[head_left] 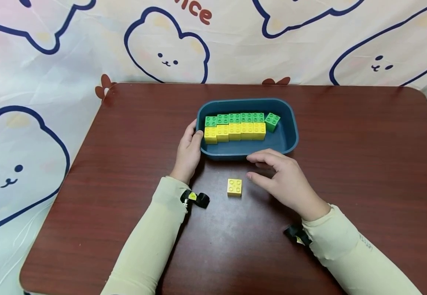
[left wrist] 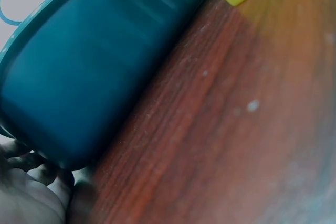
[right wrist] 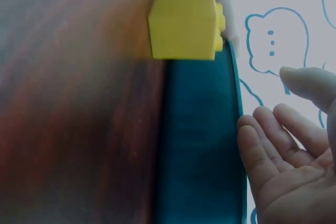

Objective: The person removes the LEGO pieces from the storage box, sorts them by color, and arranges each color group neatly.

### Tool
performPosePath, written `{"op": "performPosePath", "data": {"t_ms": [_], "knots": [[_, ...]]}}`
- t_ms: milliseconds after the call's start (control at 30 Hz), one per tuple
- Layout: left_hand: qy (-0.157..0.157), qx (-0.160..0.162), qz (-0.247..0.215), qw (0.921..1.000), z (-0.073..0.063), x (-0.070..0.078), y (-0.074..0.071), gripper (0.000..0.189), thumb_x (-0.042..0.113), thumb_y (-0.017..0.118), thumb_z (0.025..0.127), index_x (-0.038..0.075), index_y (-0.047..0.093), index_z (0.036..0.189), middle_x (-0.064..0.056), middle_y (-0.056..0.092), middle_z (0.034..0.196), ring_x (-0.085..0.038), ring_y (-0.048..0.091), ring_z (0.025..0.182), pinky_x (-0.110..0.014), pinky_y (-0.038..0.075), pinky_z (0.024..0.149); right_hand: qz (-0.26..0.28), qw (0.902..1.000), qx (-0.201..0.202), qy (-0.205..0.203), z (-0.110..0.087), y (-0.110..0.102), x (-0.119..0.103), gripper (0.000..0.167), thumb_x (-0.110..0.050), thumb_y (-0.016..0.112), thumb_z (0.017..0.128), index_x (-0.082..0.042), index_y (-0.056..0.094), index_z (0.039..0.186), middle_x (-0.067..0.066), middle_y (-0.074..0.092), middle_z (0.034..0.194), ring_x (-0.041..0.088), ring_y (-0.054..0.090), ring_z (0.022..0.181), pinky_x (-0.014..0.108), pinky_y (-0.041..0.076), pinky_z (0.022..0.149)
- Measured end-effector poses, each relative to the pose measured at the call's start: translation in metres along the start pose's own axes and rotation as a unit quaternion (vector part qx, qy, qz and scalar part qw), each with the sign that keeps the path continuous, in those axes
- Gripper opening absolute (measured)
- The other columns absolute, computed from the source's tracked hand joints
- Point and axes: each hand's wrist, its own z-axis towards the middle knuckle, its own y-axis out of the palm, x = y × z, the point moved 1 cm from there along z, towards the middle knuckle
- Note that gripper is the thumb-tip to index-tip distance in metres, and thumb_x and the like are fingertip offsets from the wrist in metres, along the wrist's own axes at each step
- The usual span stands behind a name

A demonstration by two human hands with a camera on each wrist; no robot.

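A dark blue plastic tray (head_left: 228,157) stands in the middle of the table, its long side facing me. My left hand (head_left: 187,157) grips its left end, thumb at the rim and fingers along the outer wall. Inside, a row of green toy building blocks (head_left: 234,118) lies behind a row of yellow blocks (head_left: 234,131). At the right end of the green row, one green block (head_left: 272,121) sits askew. A single yellow block (head_left: 234,187) rests studs up on the table before the tray. My right hand (head_left: 291,180) hovers by the front rim, fingers apart from the thumb, holding nothing.
The brown wooden table (head_left: 143,123) runs to a back edge against a cloth (head_left: 235,57) printed with cartoon bears. A small black strap device (head_left: 195,198) is on the left wrist, and another (head_left: 297,234) on the right.
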Motion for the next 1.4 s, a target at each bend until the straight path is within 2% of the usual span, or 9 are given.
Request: {"op": "performPosePath", "data": {"t_ms": [233, 433, 633, 1000, 1167, 1400], "knots": [[-0.003, 0.007, 0.007, 0.9999, -0.002, -0.001, -0.005, 0.046, 0.026, 0.041, 0.109, 0.024, 0.040, 0.155, 0.007, 0.041, 0.155, -0.008, 0.033, 0.143, -0.038, 0.030, 0.117, 0.003, 0.9996, 0.026, 0.010, 0.012, -0.012, 0.000, 0.033, -0.009, 0.080, 0.086, -0.007, 0.072, 0.118, 0.002, 0.068, 0.116, 0.019, 0.067, 0.105, 0.032, 0.054, 0.092], [0.005, -0.003, 0.005, 1.0000, -0.003, -0.002, -0.001, 0.046, 0.027, 0.041, 0.108, 0.025, 0.039, 0.155, 0.007, 0.040, 0.156, -0.008, 0.033, 0.143, -0.039, 0.030, 0.117, -0.029, 0.9987, 0.038, 0.019, 0.024, -0.021, 0.007, 0.030, -0.011, 0.077, 0.089, -0.007, 0.071, 0.118, 0.003, 0.068, 0.117, 0.022, 0.066, 0.107, 0.038, 0.054, 0.093], [-0.002, -0.003, 0.001, 1.0000, -0.005, -0.003, -0.002, 0.046, 0.027, 0.041, 0.109, 0.026, 0.039, 0.154, 0.009, 0.040, 0.156, -0.007, 0.032, 0.143, -0.038, 0.029, 0.117, -0.058, 0.9970, 0.019, 0.047, 0.039, -0.021, 0.016, 0.033, -0.016, 0.074, 0.093, -0.004, 0.069, 0.123, 0.008, 0.067, 0.122, 0.027, 0.065, 0.111, 0.045, 0.053, 0.095], [0.011, -0.005, -0.002, 0.9999, -0.003, -0.001, -0.003, 0.046, 0.026, 0.041, 0.109, 0.022, 0.040, 0.154, 0.007, 0.040, 0.156, -0.007, 0.033, 0.143, -0.037, 0.029, 0.117, -0.093, 0.9913, 0.027, 0.089, 0.063, -0.028, 0.025, 0.040, -0.016, 0.070, 0.095, -0.001, 0.063, 0.132, 0.013, 0.061, 0.127, 0.030, 0.062, 0.115, 0.046, 0.051, 0.098], [0.010, -0.009, -0.003, 0.9999, -0.003, -0.001, -0.004, 0.046, 0.027, 0.041, 0.109, 0.023, 0.038, 0.155, 0.006, 0.039, 0.157, -0.007, 0.031, 0.144, -0.038, 0.028, 0.118, -0.108, 0.9872, 0.010, 0.117, 0.070, -0.033, 0.027, 0.044, -0.019, 0.069, 0.097, -0.002, 0.059, 0.136, 0.013, 0.059, 0.132, 0.032, 0.060, 0.118, 0.047, 0.050, 0.100], [-0.006, -0.008, 0.000, 1.0000, -0.002, 0.000, -0.003, 0.047, 0.023, 0.039, 0.109, 0.020, 0.036, 0.156, 0.003, 0.037, 0.158, -0.010, 0.030, 0.145, -0.037, 0.027, 0.118, -0.132, 0.9790, -0.020, 0.154, 0.079, -0.036, 0.028, 0.048, -0.017, 0.066, 0.098, -0.003, 0.055, 0.142, 0.017, 0.055, 0.140, 0.033, 0.059, 0.121, 0.048, 0.049, 0.101]]}}
